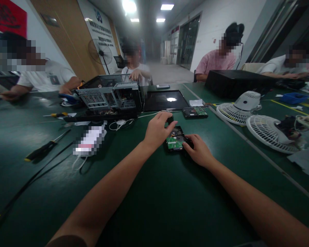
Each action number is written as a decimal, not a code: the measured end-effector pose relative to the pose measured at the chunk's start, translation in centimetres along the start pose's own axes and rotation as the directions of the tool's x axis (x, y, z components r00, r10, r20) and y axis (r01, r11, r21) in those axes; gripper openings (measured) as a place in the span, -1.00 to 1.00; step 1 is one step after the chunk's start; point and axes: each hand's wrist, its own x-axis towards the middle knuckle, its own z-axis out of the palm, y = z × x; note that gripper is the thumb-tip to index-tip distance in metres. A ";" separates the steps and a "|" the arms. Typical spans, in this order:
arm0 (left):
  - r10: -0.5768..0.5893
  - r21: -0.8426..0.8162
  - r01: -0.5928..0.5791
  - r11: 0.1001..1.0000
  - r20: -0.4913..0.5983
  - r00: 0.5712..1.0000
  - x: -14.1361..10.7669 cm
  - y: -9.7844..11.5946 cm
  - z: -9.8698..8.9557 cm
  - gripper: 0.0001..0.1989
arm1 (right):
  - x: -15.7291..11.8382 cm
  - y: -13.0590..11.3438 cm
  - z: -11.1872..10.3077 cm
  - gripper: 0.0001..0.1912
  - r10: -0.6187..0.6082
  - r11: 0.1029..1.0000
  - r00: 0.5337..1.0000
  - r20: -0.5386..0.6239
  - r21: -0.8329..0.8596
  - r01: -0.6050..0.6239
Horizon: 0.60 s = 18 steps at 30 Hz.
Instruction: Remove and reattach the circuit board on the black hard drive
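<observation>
A hard drive (175,143) with its green circuit board facing up lies in front of me on the green table. My right hand (199,150) grips its right side, thumb on the near edge of the board and fingers round the far side. Over the drive's far left corner, my left hand (158,132) curls its fingers and thumb about a short dark thing (170,119), mostly hidden, whose kind I cannot make out. A second hard drive (195,112) rests farther back, beside a dark glossy panel (166,100).
An opened computer case (108,97) stands at back left. Nearer lie a phone (90,140), a screwdriver (42,150) and a black cable (38,171). White fan parts (265,132) and a black box (237,82) occupy the right. Several people sit around the table.
</observation>
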 end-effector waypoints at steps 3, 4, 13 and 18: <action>-0.032 -0.013 0.031 0.999 -0.032 0.999 0.0 0.0 -0.1 -0.73 | 0.0 0.0 0.0 -0.59 0.004 1.000 1.000 0.007 -0.008 -0.004; -0.045 -0.019 0.044 0.999 -0.043 0.998 0.0 0.0 -0.2 -0.72 | 0.0 0.0 0.0 -0.58 0.003 1.000 1.000 0.011 -0.008 -0.003; -0.056 0.028 0.058 0.998 -0.049 0.997 0.0 -0.4 -0.1 -0.79 | 0.0 0.1 0.0 -0.60 -0.008 1.000 1.000 -0.001 0.003 0.008; -0.048 0.035 0.048 0.998 0.008 0.999 -0.1 -0.3 -0.1 -0.75 | 0.0 0.1 0.1 -0.60 -0.010 1.000 1.000 -0.010 0.004 0.010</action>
